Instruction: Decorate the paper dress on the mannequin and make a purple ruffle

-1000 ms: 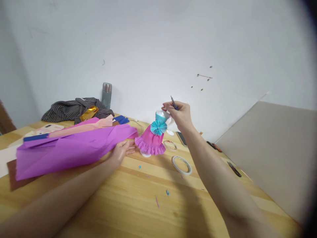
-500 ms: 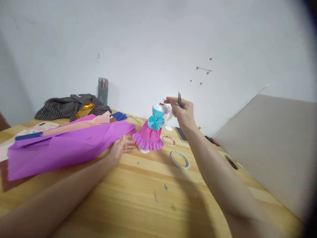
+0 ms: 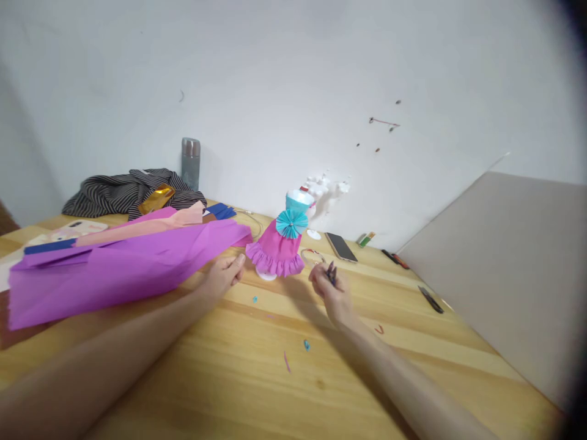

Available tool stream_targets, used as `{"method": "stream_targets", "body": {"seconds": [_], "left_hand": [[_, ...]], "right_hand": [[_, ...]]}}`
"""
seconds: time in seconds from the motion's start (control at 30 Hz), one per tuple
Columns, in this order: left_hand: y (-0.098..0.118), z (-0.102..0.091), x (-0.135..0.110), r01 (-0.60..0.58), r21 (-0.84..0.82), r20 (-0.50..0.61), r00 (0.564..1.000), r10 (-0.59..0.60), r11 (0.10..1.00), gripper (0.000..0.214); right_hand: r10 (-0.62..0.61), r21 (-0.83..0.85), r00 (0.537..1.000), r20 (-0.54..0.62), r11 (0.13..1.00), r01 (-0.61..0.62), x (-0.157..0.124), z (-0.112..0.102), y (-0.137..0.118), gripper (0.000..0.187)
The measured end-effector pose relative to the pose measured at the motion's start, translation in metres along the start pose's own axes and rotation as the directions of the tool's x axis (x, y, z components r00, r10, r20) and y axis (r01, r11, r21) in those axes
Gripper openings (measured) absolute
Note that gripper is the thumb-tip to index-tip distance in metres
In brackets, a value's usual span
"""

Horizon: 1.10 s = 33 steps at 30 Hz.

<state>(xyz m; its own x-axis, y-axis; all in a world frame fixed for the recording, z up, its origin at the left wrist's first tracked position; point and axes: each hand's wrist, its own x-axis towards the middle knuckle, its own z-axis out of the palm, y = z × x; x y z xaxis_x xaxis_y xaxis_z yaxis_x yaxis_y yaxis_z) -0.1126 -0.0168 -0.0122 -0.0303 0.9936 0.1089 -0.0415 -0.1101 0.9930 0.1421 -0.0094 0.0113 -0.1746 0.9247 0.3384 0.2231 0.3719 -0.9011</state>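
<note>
A small paper dress (image 3: pixel 279 244) stands upright on a white round base (image 3: pixel 266 276). It has a pink skirt, a purple ruffled hem, a light blue pleated fan rosette (image 3: pixel 292 223) at the waist and a blue and white top. My left hand (image 3: pixel 224 273), fingers curled in, rests just left of the hem, beside the purple paper (image 3: pixel 137 263), with nothing visible in it. To the right of the dress, my right hand (image 3: pixel 334 293) is closed around dark scissors (image 3: pixel 331 273), their points upward and the handles mostly hidden in the palm. A thin ring (image 3: pixel 313 256) lies behind that hand.
Behind stand a flask (image 3: pixel 191 165) and a striped cloth (image 3: pixel 132 192) with gold foil (image 3: pixel 156 200). A phone (image 3: pixel 340 247) and a black cutter (image 3: pixel 431 299) lie right. Paper scraps (image 3: pixel 307 345) dot the table (image 3: pixel 229 379). A pale panel (image 3: pixel 495 263) borders the right side.
My right hand has come down from beside the top of the dress to low over the table, still with the scissors. My left fingers have curled in. The white tape roll is no longer visible.
</note>
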Motion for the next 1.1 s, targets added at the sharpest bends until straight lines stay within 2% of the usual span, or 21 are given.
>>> {"method": "stream_targets", "body": {"seconds": [0.07,0.1,0.13,0.17,0.2,0.3,0.4,0.47,0.53,0.57,0.63,0.67,0.7,0.73,0.8,0.87,0.9,0.97,1.0,1.07,1.1], "left_hand": [[0.0,-0.001,0.0,-0.011,0.004,-0.02,1.0,0.011,1.0,0.053],[0.001,-0.001,0.0,-0.015,0.004,-0.027,1.0,0.016,1.0,0.053],[0.001,-0.001,0.0,-0.019,0.003,-0.031,0.999,0.02,1.0,0.054],[0.001,-0.001,0.0,-0.023,0.003,-0.032,0.999,0.023,1.0,0.054],[0.001,-0.001,0.0,-0.025,0.004,-0.031,0.999,0.025,1.0,0.054],[0.001,0.0,0.001,-0.027,0.009,-0.025,0.999,0.027,1.0,0.054],[0.0,0.0,0.002,-0.019,0.019,-0.022,1.0,0.02,1.0,0.054],[-0.001,-0.001,0.002,-0.016,0.022,-0.024,1.0,0.017,1.0,0.054],[-0.002,-0.001,0.002,-0.015,0.02,-0.022,1.0,0.016,1.0,0.054],[-0.002,-0.001,0.003,-0.015,0.018,-0.019,1.0,0.015,1.0,0.054],[-0.002,-0.001,0.003,-0.012,0.017,-0.01,1.0,0.012,1.0,0.054],[-0.002,-0.001,0.003,-0.009,0.017,-0.007,1.0,0.009,1.0,0.053],[-0.002,-0.001,0.003,-0.006,0.018,-0.005,1.0,0.006,1.0,0.053],[-0.002,0.0,0.003,-0.002,0.018,-0.004,1.0,0.002,1.0,0.053],[-0.002,0.0,0.003,0.009,0.017,-0.002,1.0,-0.009,1.0,0.053],[-0.002,-0.001,0.003,0.023,0.013,-0.001,1.0,-0.023,1.0,0.052],[-0.003,-0.001,0.003,0.031,0.009,-0.001,1.0,-0.031,0.999,0.052],[-0.004,-0.002,0.003,0.045,0.002,-0.007,0.999,-0.045,0.999,0.051],[-0.005,-0.001,0.004,0.047,0.002,-0.012,0.999,-0.047,0.999,0.051],[-0.005,0.0,0.004,0.041,0.01,-0.018,0.999,-0.04,0.999,0.05],[-0.004,0.0,0.004,0.036,0.019,-0.016,0.999,-0.036,0.999,0.05]], "right_hand": [[-0.067,-0.033,0.985,0.162,0.997,0.074,-0.021,0.004,-0.007,0.03],[-0.178,-0.069,0.878,0.444,0.971,0.231,-0.028,0.007,-0.013,0.024],[-0.262,-0.059,0.748,0.61,0.926,0.372,-0.033,0.01,-0.019,0.023],[-0.306,-0.044,0.659,0.687,0.888,0.458,-0.035,0.013,-0.025,0.026],[-0.323,-0.048,0.623,0.712,0.863,0.503,-0.035,0.018,-0.029,0.029],[-0.272,-0.168,0.666,0.695,0.839,0.518,-0.022,0.033,-0.029,0.033],[-0.244,-0.232,0.659,0.711,0.804,0.548,-0.006,0.045,-0.019,0.031],[-0.239,-0.224,0.62,0.747,0.787,0.574,0.0,0.043,-0.017,0.026],[-0.206,-0.173,0.544,0.813,0.806,0.565,0.005,0.031,-0.021,0.021],[-0.166,-0.167,0.522,0.837,0.83,0.532,0.006,0.023,-0.024,0.018],[-0.12,-0.252,0.606,0.786,0.833,0.492,0.005,0.01,-0.032,0.016],[-0.118,-0.272,0.632,0.766,0.831,0.485,0.002,0.006,-0.036,0.017],[-0.132,-0.26,0.631,0.764,0.833,0.489,-0.003,0.005,-0.039,0.017],[-0.165,-0.221,0.61,0.775,0.833,0.507,-0.01,0.007,-0.041,0.018],[-0.26,-0.101,0.501,0.826,0.805,0.585,-0.027,0.015,-0.041,0.023],[-0.302,-0.029,0.382,0.873,0.75,0.66,-0.043,0.019,-0.037,0.029],[-0.317,-0.016,0.355,0.88,0.726,0.687,-0.049,0.016,-0.032,0.029],[-0.337,-0.029,0.368,0.867,0.702,0.712,-0.054,-0.001,-0.021,0.029],[-0.329,-0.086,0.432,0.84,0.704,0.705,-0.054,-0.013,-0.016,0.026],[-0.27,-0.287,0.622,0.735,0.707,0.646,-0.054,-0.034,-0.01,0.019],[-0.272,-0.329,0.666,0.694,0.703,0.631,-0.054,-0.039,-0.011,0.018]]}}
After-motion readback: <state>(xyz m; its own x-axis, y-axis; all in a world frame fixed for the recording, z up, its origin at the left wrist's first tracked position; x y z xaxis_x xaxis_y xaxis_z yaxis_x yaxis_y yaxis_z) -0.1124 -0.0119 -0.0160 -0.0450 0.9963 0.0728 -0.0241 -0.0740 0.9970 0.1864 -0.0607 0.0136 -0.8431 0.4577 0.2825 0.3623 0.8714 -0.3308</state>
